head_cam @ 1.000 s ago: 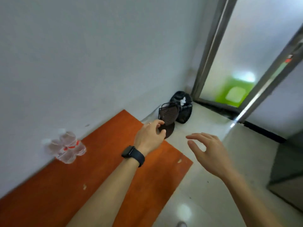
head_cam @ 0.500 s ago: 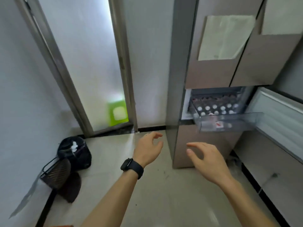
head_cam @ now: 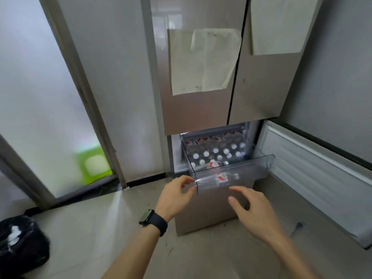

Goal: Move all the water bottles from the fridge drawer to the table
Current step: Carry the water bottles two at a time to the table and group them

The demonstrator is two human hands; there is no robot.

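Note:
A clear plastic fridge drawer point(head_cam: 251, 168) stands pulled out from the tall fridge point(head_cam: 201, 109). Inside it stand several water bottles point(head_cam: 215, 151) with white caps and red labels, and one bottle point(head_cam: 221, 177) lies on its side against the drawer's front wall. My left hand point(head_cam: 175, 196), with a black watch on the wrist, is open just left of the drawer's front corner. My right hand point(head_cam: 253, 212) is open just below and in front of the drawer. Neither hand holds anything. The table is out of view.
An open fridge door point(head_cam: 314, 178) with white ribbed lining juts out at the right. A frosted glass door point(head_cam: 40, 109) with a metal frame is at the left. A black bag point(head_cam: 20, 244) sits on the pale floor at bottom left. Papers hang on the fridge doors.
My view has swung right from the orange table to the fridge and closed in on it. Both empty hands now reach up to the drawer's front.

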